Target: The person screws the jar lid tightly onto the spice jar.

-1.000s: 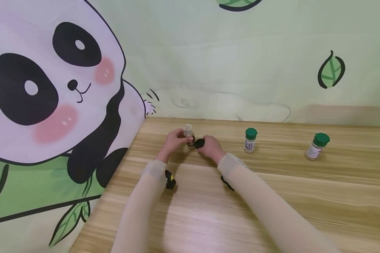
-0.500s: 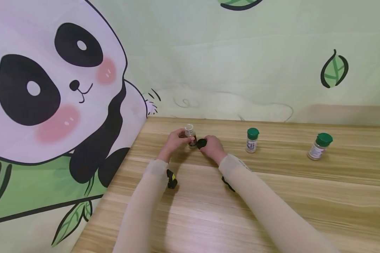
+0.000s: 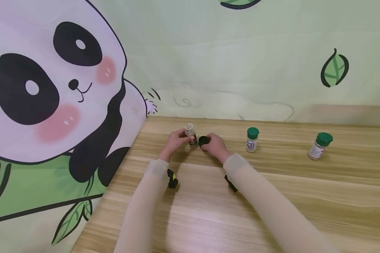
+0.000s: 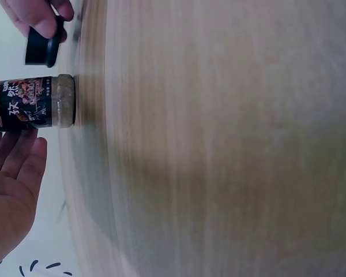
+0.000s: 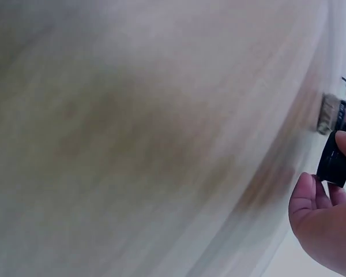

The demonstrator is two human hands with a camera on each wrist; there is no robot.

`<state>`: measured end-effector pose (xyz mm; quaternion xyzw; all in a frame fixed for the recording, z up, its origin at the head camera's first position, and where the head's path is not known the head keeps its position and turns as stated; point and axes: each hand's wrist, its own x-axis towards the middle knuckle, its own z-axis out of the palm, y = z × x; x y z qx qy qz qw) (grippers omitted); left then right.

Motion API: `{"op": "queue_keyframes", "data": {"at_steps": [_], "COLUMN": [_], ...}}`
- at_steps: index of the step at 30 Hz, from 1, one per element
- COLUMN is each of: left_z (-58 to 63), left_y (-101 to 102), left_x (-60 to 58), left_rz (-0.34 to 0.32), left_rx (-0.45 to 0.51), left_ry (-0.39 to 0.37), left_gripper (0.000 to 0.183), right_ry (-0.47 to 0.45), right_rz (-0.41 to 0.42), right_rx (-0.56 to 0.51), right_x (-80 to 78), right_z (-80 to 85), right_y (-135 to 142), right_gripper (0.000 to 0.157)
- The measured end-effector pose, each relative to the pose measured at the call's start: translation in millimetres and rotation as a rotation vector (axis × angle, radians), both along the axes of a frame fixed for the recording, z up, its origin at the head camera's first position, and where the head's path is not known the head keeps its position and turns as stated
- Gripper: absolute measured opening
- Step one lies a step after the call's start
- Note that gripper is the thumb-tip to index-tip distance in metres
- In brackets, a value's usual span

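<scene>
A clear spice jar [image 3: 190, 135] with a black printed label stands upright near the back of the table, its mouth uncovered. My left hand [image 3: 176, 141] grips it from the left, thumb across the front. In the left wrist view the label of the jar [image 4: 29, 104] shows white characters, and brownish contents fill its base. Just right of the jar, my right hand [image 3: 216, 144] pinches a black cap [image 3: 204, 141] between thumb and fingers. The right wrist view shows the black cap [image 5: 334, 160] held beside the jar, apart from its mouth.
Two spice jars with green lids stand to the right: a nearer one [image 3: 252, 140] and a farther one [image 3: 320, 146]. The wooden table [image 3: 196, 211] meets a panda-printed backdrop [image 3: 209, 70] behind and at left. Black wrist devices [image 3: 172, 178] hang under the sleeves.
My right hand has drawn the black cap slightly right, away from the jar, and turned it a little. The left hand keeps its grip on the jar.
</scene>
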<state>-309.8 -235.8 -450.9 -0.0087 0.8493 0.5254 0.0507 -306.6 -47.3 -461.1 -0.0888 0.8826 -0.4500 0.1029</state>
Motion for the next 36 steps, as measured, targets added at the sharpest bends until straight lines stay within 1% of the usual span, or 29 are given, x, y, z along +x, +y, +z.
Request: {"op": "queue_keyframes", "data": {"at_steps": [5, 9, 12, 17, 22, 25, 30, 36], "left_z": [-0.4, -0.6, 0.0, 2.0, 2.7, 2.0, 0.3, -0.4], "left_y": [-3, -6, -6, -5, -4, -4, -2, 0], "left_x": [-0.4, -0.6, -0.3, 1.3, 2.6, 2.7, 3.0, 4.0], "left_rz": [0.013, 0.018, 0.014, 0.007, 0.008, 0.005, -0.002, 0.0], "left_rx": [-0.001, -0.017, -0.019, -0.012, -0.002, -0.009, -0.015, -0.005], "left_ry": [0.001, 0.004, 0.005, -0.009, -0.011, -0.004, -0.003, -0.012], "left_gripper": [0.049, 0.048, 0.047, 0.048, 0.049, 0.049, 0.049, 0.048], "right_ry": [-0.002, -0.021, -0.011, 0.023, 0.036, 0.036, 0.051, 0.085], "right_rz": [-0.009, -0.02, -0.018, 0.012, 0.05, 0.067, 0.092, 0.108], "right_rx": [-0.056, -0.099, -0.123, -0.115, -0.071, -0.069, -0.051, -0.034], "right_x": [-4.9, -7.6, -8.5, -9.9, -13.6, -14.4, -13.8, -11.2], "right_z": [4.7, 14.3, 23.6, 36.2, 43.2, 47.0, 51.1, 51.9], "right_y": [6, 11, 15, 19, 17, 16, 13, 9], "right_gripper": [0.055, 0.057, 0.058, 0.058, 0.058, 0.058, 0.054, 0.048]}}
